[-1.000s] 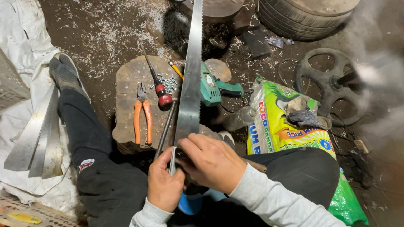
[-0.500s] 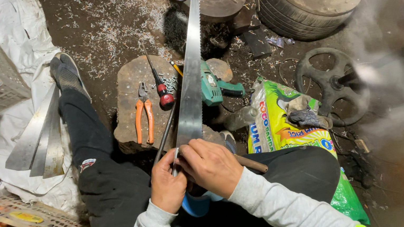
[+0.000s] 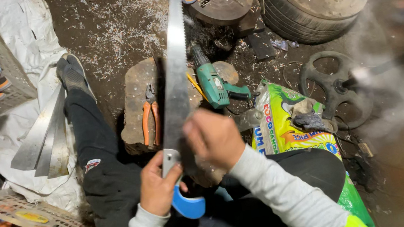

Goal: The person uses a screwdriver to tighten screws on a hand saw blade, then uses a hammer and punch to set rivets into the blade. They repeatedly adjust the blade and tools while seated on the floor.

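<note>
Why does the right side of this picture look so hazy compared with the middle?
In the head view, pale smoke or steam veils the right edge, smearing whatever lies behind it; the saw blade and green drill stay sharp under bright central light, while the right hand shows slight motion blur and the corners fall dark.

Dark dirt floor (image 3: pixel 109 31), metal shavings (image 3: pixel 97 17)

- the saw blade (image 3: pixel 175 75) is running out past the top edge, tip unseen.
- the right hand (image 3: pixel 214 137) is covering part of the blade.
- the blue handle (image 3: pixel 189 205) is showing only partly beneath the left hand (image 3: pixel 157 187).
- haze is blurring the right side.
</note>
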